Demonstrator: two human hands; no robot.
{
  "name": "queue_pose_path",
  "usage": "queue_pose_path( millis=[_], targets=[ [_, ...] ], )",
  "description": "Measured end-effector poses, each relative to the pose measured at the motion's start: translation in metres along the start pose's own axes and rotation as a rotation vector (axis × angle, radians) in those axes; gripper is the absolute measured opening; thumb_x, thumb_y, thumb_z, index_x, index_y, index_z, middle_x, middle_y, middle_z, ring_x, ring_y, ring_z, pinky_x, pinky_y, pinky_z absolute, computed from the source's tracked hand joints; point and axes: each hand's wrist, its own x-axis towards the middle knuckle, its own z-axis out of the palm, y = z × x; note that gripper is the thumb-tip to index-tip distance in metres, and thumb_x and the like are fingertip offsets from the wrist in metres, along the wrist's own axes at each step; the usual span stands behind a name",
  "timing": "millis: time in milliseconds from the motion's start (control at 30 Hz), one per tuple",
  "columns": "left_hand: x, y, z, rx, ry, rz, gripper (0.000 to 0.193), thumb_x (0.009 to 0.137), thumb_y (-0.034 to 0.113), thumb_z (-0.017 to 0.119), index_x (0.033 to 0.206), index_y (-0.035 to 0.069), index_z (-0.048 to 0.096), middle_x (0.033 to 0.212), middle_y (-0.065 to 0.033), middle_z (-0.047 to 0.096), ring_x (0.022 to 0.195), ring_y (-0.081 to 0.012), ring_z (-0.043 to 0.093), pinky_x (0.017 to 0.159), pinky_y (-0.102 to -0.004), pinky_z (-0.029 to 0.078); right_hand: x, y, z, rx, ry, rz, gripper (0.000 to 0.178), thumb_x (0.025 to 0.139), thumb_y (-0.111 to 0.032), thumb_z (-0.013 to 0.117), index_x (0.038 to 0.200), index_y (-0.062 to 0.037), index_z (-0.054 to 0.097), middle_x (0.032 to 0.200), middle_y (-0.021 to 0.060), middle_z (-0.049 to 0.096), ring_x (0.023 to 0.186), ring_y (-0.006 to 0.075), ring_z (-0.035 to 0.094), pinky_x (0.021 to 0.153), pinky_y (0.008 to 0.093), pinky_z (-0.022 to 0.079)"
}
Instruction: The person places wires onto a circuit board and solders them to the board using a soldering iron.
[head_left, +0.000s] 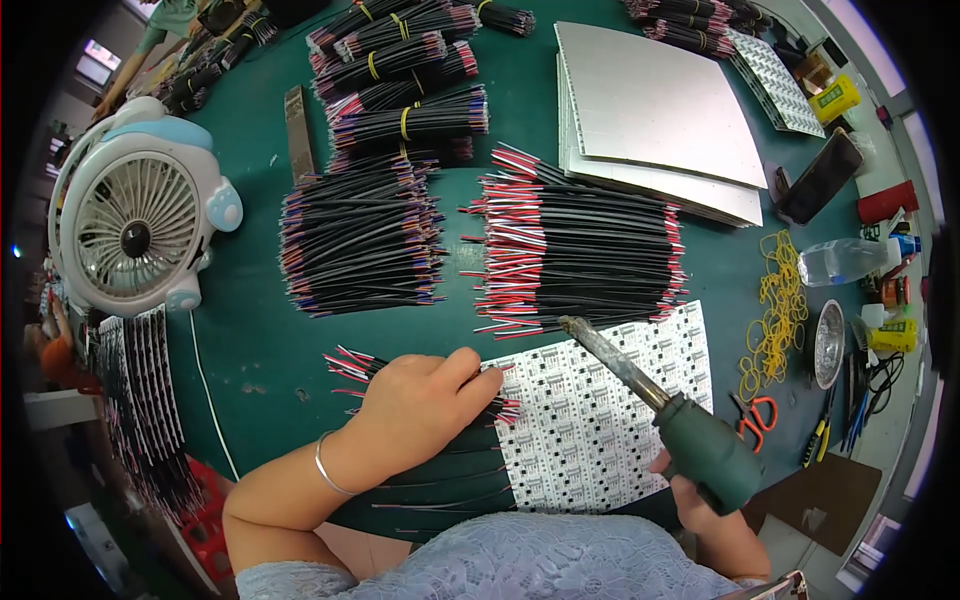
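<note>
My left hand (420,405) is closed around a small bunch of black-sheathed wires (350,371). Their red and white ends stick out on both sides of the fist. The fist rests by the left edge of a white circuit board panel (600,400) dotted with small black parts. Several wires trail leftward from that edge, below my left hand. In my right hand (695,505) is a soldering iron (705,450) with a green handle, which hides most of the fingers. Its metal tip points up and left, over the far edge of the panel, near a pile of red-and-white-ended wires (590,250).
Another wire pile (362,240) and tied wire bundles (408,122) lie beyond my left hand. A fan (135,235) stands at left, stacked white panels (660,100) at the back. Rubber bands (778,310), orange-handled scissors (762,418), a metal bowl (828,345) and a bottle (842,262) line the right.
</note>
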Motion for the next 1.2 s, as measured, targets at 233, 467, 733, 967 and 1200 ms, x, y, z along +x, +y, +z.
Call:
queue_pose_path(
  millis=[233,467,733,967,1200],
  targets=[
    [0.011,0.009,-0.015,0.049,0.047,0.110,0.022,0.076,0.013,0.062,0.097,0.009,0.062,0.076,-0.0028,0.044,0.058,-0.0142,0.054,0.050,-0.0286,0.045,-0.011,0.004,0.018,0.545,0.037,0.290,0.038,0.085,-0.009,0.057,0.122,0.0009,0.053,0.095,0.0096,0.062,0.077,0.0166,0.063,0.069,0.0336,0.052],
    [0.001,0.014,0.009,-0.014,0.010,-0.042,0.031,0.071,0.008,0.065,0.102,0.011,0.066,0.079,-0.0023,0.048,0.058,-0.0159,0.055,0.048,-0.0296,0.045,-0.020,0.014,0.030,0.323,-0.007,0.243,0.027,0.079,-0.004,0.063,0.106,-0.0023,0.063,0.084,0.0088,0.066,0.081,0.0203,0.068,0.073,0.0343,0.052],
    [0.002,0.014,0.006,-0.020,0.002,-0.069,0.034,0.068,0.004,0.067,0.102,0.011,0.067,0.077,-0.0029,0.047,0.055,-0.0164,0.055,0.046,-0.0307,0.045,-0.027,0.025,0.040,0.010,0.022,0.124,0.032,0.073,-0.009,0.072,0.104,-0.0044,0.066,0.098,0.0113,0.069,0.090,0.0269,0.067,0.086,0.0381,0.050],
    [0.004,0.014,0.006,-0.016,0.006,-0.077,0.032,0.069,0.004,0.066,0.100,0.011,0.068,0.077,-0.0030,0.046,0.054,-0.0163,0.055,0.046,-0.0306,0.045,-0.030,0.029,0.040,0.011,-0.028,0.134,0.037,0.072,-0.013,0.074,0.106,-0.0045,0.065,0.101,0.0111,0.068,0.094,0.0269,0.066,0.085,0.0380,0.051],
    [0.006,0.015,0.006,0.001,0.008,-0.076,0.031,0.069,0.004,0.066,0.099,0.011,0.067,0.077,-0.0032,0.046,0.054,-0.0162,0.055,0.046,-0.0308,0.045,-0.023,0.018,0.035,0.004,-0.032,0.185,0.031,0.071,-0.011,0.072,0.101,-0.0052,0.067,0.094,0.0104,0.069,0.087,0.0273,0.067,0.083,0.0363,0.052]
  ],
)
